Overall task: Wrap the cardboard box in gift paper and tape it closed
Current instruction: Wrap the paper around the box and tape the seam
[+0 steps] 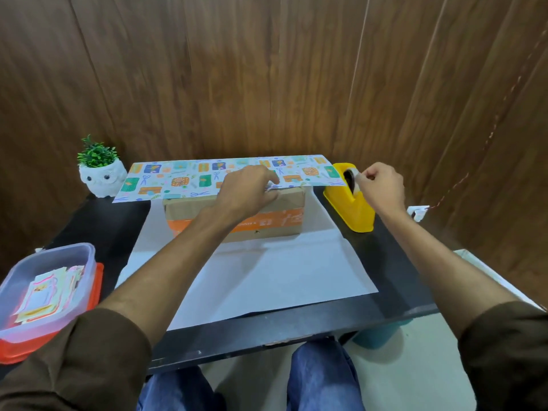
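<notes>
Beyond my knees [323, 375], the box [184, 210] sits on the paper [267, 271], left hand [249, 188] gripping its far edge over the top, right hand [382, 188] pinching tape [351, 177] at the dispenser [357, 212]; nothing taped yet, I judge.

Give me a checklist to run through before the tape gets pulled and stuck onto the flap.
1. Far edge of the gift paper folded onto the cardboard box: ok.
2. Left hand holding that edge down on the box top: ok.
3. Right hand pinching the tape at the yellow dispenser: ok.
4. Dispenser standing flat on the table: ok.
5. Paper edge lying straight under the left hand: cannot tell, the hand covers it.
6. Box fully covered: not ok, its front face is bare and the near half of the paper lies flat.
</notes>
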